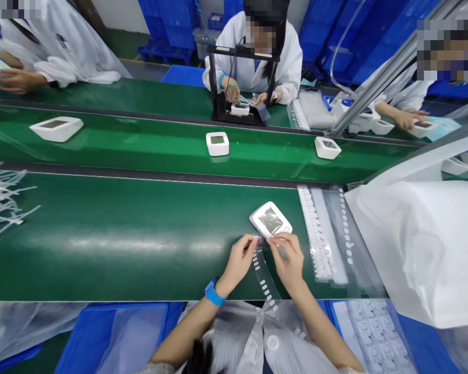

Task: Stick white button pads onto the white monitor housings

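A white device with a square grey screen (271,220) lies at an angle on the green bench, just beyond my fingertips. My left hand (239,262), with a blue wristband, pinches the upper end of a clear strip of white oval stickers (265,286). The strip hangs down between my forearms toward my lap. Thumb and fingers of my right hand (289,259) are closed at the near edge of the device, close to the left fingertips. Whatever they pinch is too small to make out.
Sheets of round white stickers (315,234) lie to the right, beside a large white bag (425,249). Peeled white strips (3,200) are heaped at far left. Similar devices sit on the green conveyor (148,150). Co-workers handle devices across it; a black stand (237,117) is there.
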